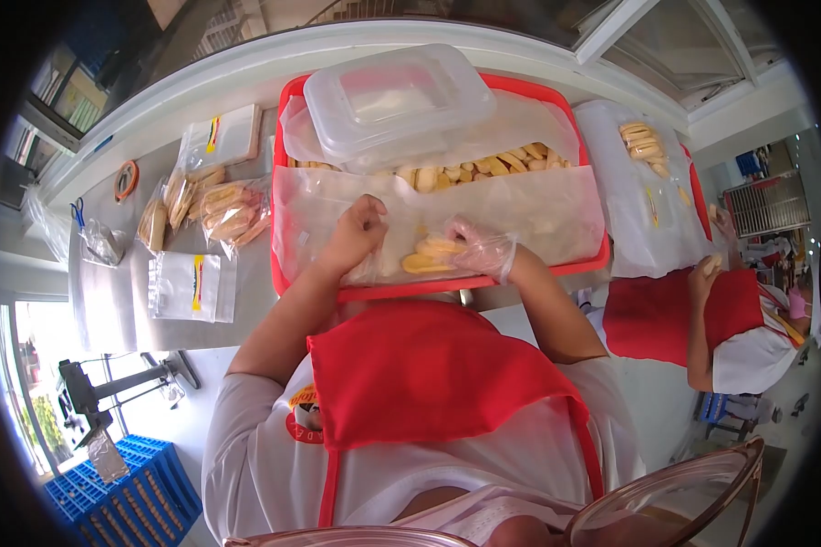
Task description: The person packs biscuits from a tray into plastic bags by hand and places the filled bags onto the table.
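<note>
My left hand [360, 235] is closed, thumb and fingers pinched on what looks like the edge of a clear plastic bag [367, 270]. Beside it, my right hand [485, 248], in a thin clear glove, has its fingers curled over several long, pale-yellow biscuits [429, 257]. Whether these lie inside the bag or just against it I cannot tell. Both hands are above a translucent sheet [538, 214] that covers the front of a red tray [600, 232]. Behind the sheet's edge, many more biscuits show in a strip across the tray.
A translucent plastic container [397, 96] rests on the tray's back part. To the left are filled biscuit bags [234, 211], flat labelled bags [192, 284], a tape roll [126, 180] and blue-handled scissors [77, 214]. At right, a co-worker [702, 314] stands by another covered tray [643, 191].
</note>
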Motion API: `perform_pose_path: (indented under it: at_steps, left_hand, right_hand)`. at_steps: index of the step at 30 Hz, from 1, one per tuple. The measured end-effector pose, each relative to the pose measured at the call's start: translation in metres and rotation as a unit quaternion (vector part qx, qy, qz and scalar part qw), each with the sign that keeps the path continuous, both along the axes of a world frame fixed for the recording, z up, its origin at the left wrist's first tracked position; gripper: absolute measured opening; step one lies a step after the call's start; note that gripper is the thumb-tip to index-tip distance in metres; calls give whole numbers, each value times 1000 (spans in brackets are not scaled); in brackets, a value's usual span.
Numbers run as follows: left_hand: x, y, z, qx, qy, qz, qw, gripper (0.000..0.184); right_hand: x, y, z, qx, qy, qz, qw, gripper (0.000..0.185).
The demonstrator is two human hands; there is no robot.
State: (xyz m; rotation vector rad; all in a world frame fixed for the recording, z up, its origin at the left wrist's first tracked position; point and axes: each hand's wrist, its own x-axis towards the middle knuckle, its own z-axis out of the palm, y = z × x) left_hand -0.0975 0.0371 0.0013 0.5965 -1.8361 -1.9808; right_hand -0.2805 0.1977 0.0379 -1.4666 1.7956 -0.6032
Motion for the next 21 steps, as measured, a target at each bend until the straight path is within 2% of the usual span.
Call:
perform_pose_path:
  at_steps: [1,4,7,9,13,16,18,21]
  left_hand:
    - [-1,-1,0,16,-4,3,1000,19]
    - [-1,-2,2,40,-17,15,999,21]
    - [0,-3,0,39,-23,37,998,23]
    - [-1,-2,0,77,-16,60,995,27]
    - [-2,-2,1,55,-32,93,994,20]
    - [-1,-2,6,29,-92,97,991,12]
    - [1,-1,14,5,-131,104,986,12]
    - [1,-5,9,-116,-156,186,963,13]
  right_hand:
    - [-2,1,-2,-39,-33,-12,999,37]
    - [8,0,13,-82,73,58,992,35]
    - [18,-1,19,21,116,83,990,39]
    - [9,3,-7,-31,178,120,976,40]
    - [8,5,-5,-59,231,140,961,44]
    - [7,5,4,-134,190,169,958,44]
    - [5,3,-4,-145,163,171,961,43]
    - [4,3,-7,-199,122,160,959,44]
